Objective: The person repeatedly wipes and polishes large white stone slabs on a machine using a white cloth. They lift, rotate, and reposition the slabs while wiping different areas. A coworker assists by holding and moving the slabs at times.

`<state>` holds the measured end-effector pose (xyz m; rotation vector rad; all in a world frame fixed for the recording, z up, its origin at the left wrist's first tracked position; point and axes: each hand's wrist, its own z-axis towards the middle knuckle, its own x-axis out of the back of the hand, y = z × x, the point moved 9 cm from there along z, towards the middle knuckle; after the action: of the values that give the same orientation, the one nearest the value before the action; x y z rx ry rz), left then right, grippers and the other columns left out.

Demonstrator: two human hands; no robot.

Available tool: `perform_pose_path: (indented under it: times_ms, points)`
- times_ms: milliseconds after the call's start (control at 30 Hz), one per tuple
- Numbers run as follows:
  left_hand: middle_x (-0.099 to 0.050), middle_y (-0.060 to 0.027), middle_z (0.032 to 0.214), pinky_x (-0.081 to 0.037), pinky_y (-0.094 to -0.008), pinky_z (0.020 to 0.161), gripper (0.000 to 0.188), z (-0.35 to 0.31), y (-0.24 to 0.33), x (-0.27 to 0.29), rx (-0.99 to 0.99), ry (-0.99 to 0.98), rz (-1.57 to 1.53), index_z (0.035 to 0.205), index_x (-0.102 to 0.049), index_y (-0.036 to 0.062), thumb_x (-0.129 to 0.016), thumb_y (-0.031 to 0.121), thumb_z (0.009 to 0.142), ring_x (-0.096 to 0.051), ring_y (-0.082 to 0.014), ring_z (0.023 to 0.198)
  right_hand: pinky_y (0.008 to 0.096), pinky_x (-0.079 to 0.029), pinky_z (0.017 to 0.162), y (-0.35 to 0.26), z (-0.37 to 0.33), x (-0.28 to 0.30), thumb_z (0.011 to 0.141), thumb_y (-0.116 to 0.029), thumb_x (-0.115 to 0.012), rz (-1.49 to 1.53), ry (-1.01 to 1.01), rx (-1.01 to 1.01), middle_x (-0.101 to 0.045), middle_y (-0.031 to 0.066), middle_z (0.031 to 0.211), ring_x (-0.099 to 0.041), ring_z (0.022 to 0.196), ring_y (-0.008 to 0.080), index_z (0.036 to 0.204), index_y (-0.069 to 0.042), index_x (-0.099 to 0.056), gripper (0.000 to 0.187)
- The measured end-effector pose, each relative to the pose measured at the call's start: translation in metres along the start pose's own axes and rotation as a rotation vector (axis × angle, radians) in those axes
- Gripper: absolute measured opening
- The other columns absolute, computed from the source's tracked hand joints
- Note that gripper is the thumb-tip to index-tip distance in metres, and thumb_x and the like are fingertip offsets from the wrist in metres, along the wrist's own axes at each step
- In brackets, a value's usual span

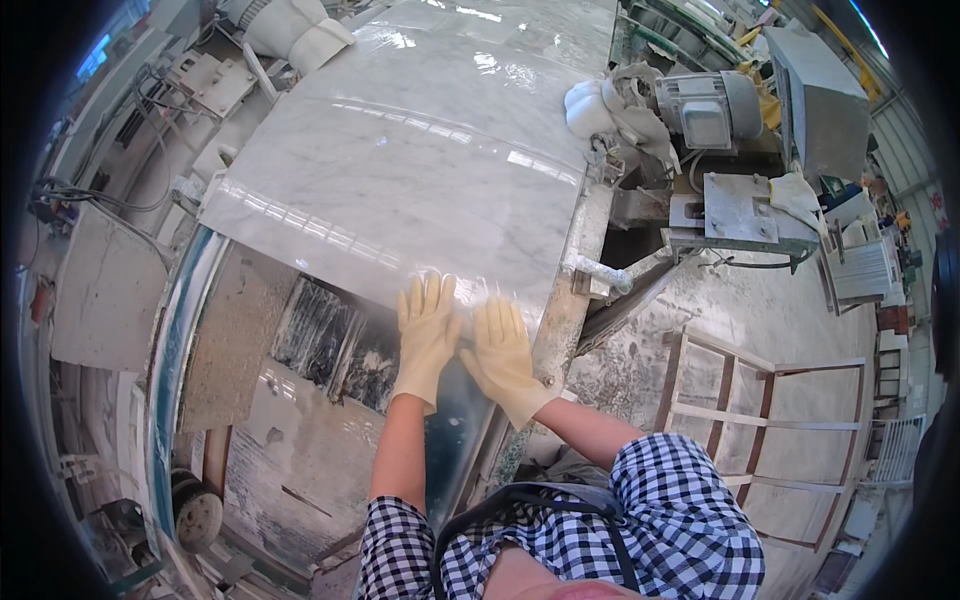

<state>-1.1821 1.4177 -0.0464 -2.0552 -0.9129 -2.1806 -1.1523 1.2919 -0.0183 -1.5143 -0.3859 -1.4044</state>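
A large polished slab of pale grey-veined marble (420,170) stretches away from me, wet and glossy with reflected lights. At its near edge my left hand (427,335), in a cream rubber glove, rests with fingers stretched forward over the stone. Just to its right lies my right hand (500,355), gloved the same way, flat with its fingers extended. The thumbs are close together. Both palms sit at the slab's edge, and neither hand grips anything.
A grey motor (708,108) and a bolted metal bracket (745,210) flank the slab on the right. A teal-edged machine rail (172,370) runs at the left. Below right stands a metal frame rack (765,420). Dark machine parts (330,335) show beneath the slab.
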Motion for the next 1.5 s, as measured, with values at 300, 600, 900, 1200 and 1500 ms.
perform_pose_path:
  times_ms: [300,600,900,1200,1500]
  points:
    - [-0.036,-0.0185,0.163,-0.011,-0.0553,0.126,0.067,0.002,0.004,-0.001,-0.009,0.036,-0.014,0.16,-0.036,0.0154,-0.056,0.032,0.098,-0.028,-0.0433,0.151,0.0556,-0.023,0.122,0.003,0.001,0.004,0.088,-0.032,-0.069,-0.018,-0.011,0.015,-0.039,0.0352,0.152,-0.033,0.146,0.0501,0.147,0.009,-0.041,0.077]
    - [-0.038,-0.0176,0.162,-0.014,-0.0555,0.125,0.068,0.003,0.012,0.001,-0.014,0.046,0.001,0.158,-0.038,0.0135,-0.058,0.031,0.096,-0.029,-0.0417,0.151,0.0536,-0.032,0.118,-0.011,0.003,0.028,0.087,-0.023,-0.069,0.065,0.015,0.15,-0.049,0.031,0.145,-0.044,0.137,0.0474,0.143,0.007,-0.046,0.068]
    - [-0.043,-0.0158,0.159,-0.015,-0.053,0.126,0.055,0.001,0.017,0.005,-0.033,0.139,-0.076,0.154,-0.045,0.011,-0.049,0.029,0.102,-0.032,-0.0364,0.151,0.0489,-0.04,0.112,-0.008,0.012,0.013,0.088,-0.011,-0.063,0.154,-0.173,0.084,-0.057,0.0263,0.136,-0.052,0.127,0.0448,0.137,0.005,-0.054,0.052]
    - [-0.043,-0.0142,0.159,-0.021,-0.0498,0.124,0.054,0.002,0.02,0.009,-0.112,0.138,-0.061,0.153,-0.045,0.0115,-0.048,0.027,0.101,-0.034,-0.0356,0.149,0.0529,-0.036,0.116,-0.013,0.007,0.025,0.089,-0.011,-0.065,0.096,-0.052,0.273,-0.052,0.0266,0.144,-0.049,0.133,0.0462,0.142,0.007,-0.05,0.058]
    - [-0.043,-0.0136,0.158,-0.022,-0.049,0.124,0.053,0.007,0.027,0.008,-0.127,0.121,-0.06,0.151,-0.046,0.0126,-0.05,0.022,0.099,-0.036,-0.0345,0.147,0.0476,-0.053,0.085,-0.03,-0.003,0.029,0.081,-0.008,-0.068,0.282,-0.1,0.576,-0.067,0.0157,0.107,-0.064,0.098,0.0372,0.109,0.0,-0.065,0.029]
